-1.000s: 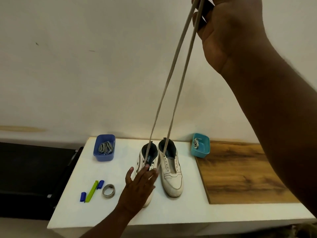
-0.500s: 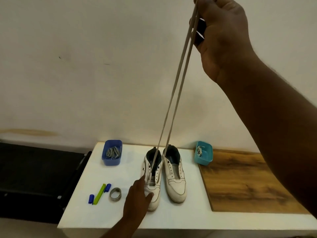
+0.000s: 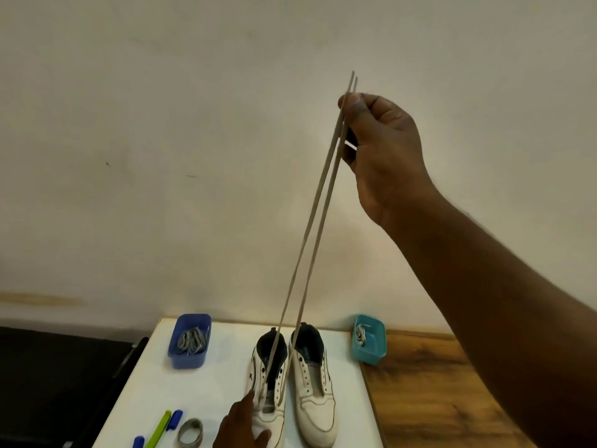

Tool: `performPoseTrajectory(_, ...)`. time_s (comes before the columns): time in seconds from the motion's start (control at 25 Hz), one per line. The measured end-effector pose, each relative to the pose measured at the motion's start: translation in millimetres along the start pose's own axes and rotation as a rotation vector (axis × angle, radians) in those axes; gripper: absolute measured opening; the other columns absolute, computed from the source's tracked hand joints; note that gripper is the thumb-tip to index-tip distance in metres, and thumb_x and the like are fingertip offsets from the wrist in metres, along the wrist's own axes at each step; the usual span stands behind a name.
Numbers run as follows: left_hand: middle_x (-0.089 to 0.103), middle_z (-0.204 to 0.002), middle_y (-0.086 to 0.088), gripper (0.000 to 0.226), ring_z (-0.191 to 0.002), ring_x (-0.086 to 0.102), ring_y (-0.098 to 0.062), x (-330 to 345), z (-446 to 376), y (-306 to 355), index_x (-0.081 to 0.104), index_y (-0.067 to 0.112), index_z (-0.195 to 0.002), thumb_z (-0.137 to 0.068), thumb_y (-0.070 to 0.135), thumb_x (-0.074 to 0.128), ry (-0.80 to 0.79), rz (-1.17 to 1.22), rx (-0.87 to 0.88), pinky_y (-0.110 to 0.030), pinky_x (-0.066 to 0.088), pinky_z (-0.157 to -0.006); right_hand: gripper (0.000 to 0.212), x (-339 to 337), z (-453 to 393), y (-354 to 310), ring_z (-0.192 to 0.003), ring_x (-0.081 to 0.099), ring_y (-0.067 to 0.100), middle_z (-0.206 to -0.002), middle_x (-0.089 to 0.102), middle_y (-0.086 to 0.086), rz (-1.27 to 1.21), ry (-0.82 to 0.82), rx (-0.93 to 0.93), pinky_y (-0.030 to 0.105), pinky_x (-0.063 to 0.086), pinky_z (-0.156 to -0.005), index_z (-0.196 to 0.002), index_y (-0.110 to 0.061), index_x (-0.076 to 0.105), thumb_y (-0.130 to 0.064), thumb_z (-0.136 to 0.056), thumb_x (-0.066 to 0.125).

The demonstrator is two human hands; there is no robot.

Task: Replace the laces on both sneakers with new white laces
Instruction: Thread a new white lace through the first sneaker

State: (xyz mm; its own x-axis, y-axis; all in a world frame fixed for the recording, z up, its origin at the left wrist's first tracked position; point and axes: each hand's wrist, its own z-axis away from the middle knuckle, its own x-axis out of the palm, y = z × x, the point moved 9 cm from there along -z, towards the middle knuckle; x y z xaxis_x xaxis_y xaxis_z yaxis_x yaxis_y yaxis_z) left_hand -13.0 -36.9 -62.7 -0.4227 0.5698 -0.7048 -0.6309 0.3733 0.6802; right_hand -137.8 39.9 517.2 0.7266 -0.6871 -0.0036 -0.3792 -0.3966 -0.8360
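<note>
The right hand (image 3: pixel 384 150) is raised high above the tabletop (image 3: pixel 223 383), its fingers (image 3: pixel 353 106) clamped on both strands of one lace (image 3: pixel 310 227), with the two tips standing just above the pinch. The strands run taut and nearly parallel down to the lowest eyelets of the left sneaker (image 3: pixel 268 383), which stands touching the right sneaker (image 3: pixel 315 392) near the middle of the tabletop. The left hand (image 3: pixel 242 425) rests on the toe of the left sneaker, fingers curved over it to hold it down. Risk one: if that hold weakens, the upward pull may lift or tip the sneaker and knock its neighbour. Risk two: if the pinch slips on one strand, the ends may come out unequal, so the lacing would finish lopsided. Risk three: too hard a pull could drag one end through the eyelet. The right sneaker shows bare eyelets, so it appears not yet laced. A blue tub (image 3: pixel 190 341) at far left and a teal tub (image 3: pixel 370 339) at far right each hold laces; which set is new cannot be told.
</note>
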Motion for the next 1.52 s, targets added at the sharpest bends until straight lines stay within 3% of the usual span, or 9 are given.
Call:
performPoseTrajectory(0.16, 0.024, -0.155, -0.005, 0.125, -0.145, 0.032, -0.019, 2, -6, 8, -0.001, 0.025, -0.159, -0.063, 0.088, 0.048, -0.295, 0.067, -0.018, -0.022, 0.027, -0.117, 0.016, -2, 0, -1, -0.085, 0.057, 0.011, -0.084, 0.060, -0.007, 0.038, 0.016, -0.012, 0.028, 0.052, -0.078, -0.095, -0.022, 0.070, -0.030, -0.104, 0.059)
performPoseTrajectory(0.52, 0.033, -0.111, 0.017, 0.065, -0.125, 0.053, -0.018, 10, -15, -19, 0.035, 0.056, -0.128, -0.073, 0.091, 0.031, -0.008, 0.078, 0.075, -0.018, 0.036, -0.094, 0.019, -20, 7, -19, -0.070, 0.052, 0.005, -0.073, 0.060, -0.009, 0.277, 0.237, -0.347, 0.027, 0.050, -0.068, -0.088, -0.015, 0.068, -0.023, -0.103, 0.059)
performPoseTrajectory(0.64, 0.037, -0.073, 0.015, 0.034, -0.067, 0.062, -0.007, 24, -37, -37, 0.040, 0.049, -0.086, -0.089, 0.081, 0.027, 0.151, 0.078, 0.174, -0.018, 0.043, -0.063, 0.019, -22, 7, -20, -0.071, 0.053, 0.005, -0.073, 0.060, -0.010, 0.293, 0.252, -0.362, 0.029, 0.051, -0.069, -0.088, -0.014, 0.068, -0.023, -0.103, 0.059)
performPoseTrajectory(0.72, 0.042, -0.066, 0.011, 0.026, -0.052, 0.057, -0.005, 15, -15, -7, 0.043, 0.043, -0.088, -0.094, 0.067, 0.036, 0.245, 0.124, 0.223, -0.019, 0.045, -0.050, 0.020, -24, 7, -20, -0.070, 0.051, 0.006, -0.073, 0.059, -0.009, 0.277, 0.244, -0.359, 0.028, 0.050, -0.068, -0.089, -0.012, 0.069, -0.023, -0.103, 0.059)
performPoseTrajectory(0.8, 0.064, -0.101, 0.015, 0.047, -0.082, 0.068, -0.004, -29, 12, 42, 0.054, 0.044, -0.125, -0.084, 0.065, 0.060, 0.275, 0.142, 0.310, -0.019, 0.055, -0.068, 0.020, -24, 11, -16, -0.070, 0.050, 0.007, -0.074, 0.058, -0.004, 0.215, 0.212, -0.328, 0.027, 0.049, -0.067, -0.090, -0.011, 0.069, -0.022, -0.104, 0.059)
performPoseTrajectory(0.92, 0.041, -0.143, 0.030, 0.067, -0.125, 0.046, 0.015, -52, 26, 95, 0.031, 0.041, -0.151, -0.094, 0.052, 0.063, 0.200, 0.336, 0.330, -0.005, 0.040, -0.098, 0.017, -17, 17, -2, -0.074, 0.053, 0.009, -0.078, 0.059, -0.002, 0.095, 0.121, -0.227, 0.022, 0.051, -0.069, -0.093, -0.014, 0.069, -0.022, -0.104, 0.059)
performPoseTrajectory(1.04, 0.070, -0.104, 0.024, 0.017, -0.099, 0.065, 0.006, -93, 48, 140, 0.062, 0.041, -0.117, -0.103, 0.036, 0.053, 0.352, 0.452, 0.352, -0.024, 0.056, -0.086, 0.016, -10, 20, 12, -0.080, 0.057, 0.014, -0.083, 0.061, 0.001, 0.053, 0.039, -0.195, 0.026, 0.055, -0.078, -0.096, -0.014, 0.068, -0.024, -0.104, 0.058)
performPoseTrajectory(1.36, 0.068, -0.083, 0.002, 0.025, -0.079, 0.060, -0.015, -173, 88, 130, 0.070, 0.025, -0.111, -0.103, 0.012, 0.050, 0.326, 1.128, 0.136, -0.028, 0.053, -0.077, 0.017, -68, 61, 127, -0.082, 0.069, 0.017, -0.093, 0.070, 0.005, 0.080, 0.137, 0.056, 0.029, 0.059, -0.079, -0.103, -0.011, 0.064, -0.022, -0.107, 0.052)
performPoseTrajectory(1.52, 0.060, -0.136, 0.005, 0.047, -0.123, 0.057, -0.018, -166, 74, 90, 0.055, 0.027, -0.140, -0.099, 0.049, 0.056, 0.364, 0.261, 0.016, -0.032, 0.047, -0.097, 0.019, -64, 142, 261, -0.072, 0.066, 0.008, -0.083, 0.073, -0.003, 0.296, 0.076, 0.376, 0.026, 0.053, -0.069, -0.096, -0.014, 0.067, -0.024, -0.106, 0.055)
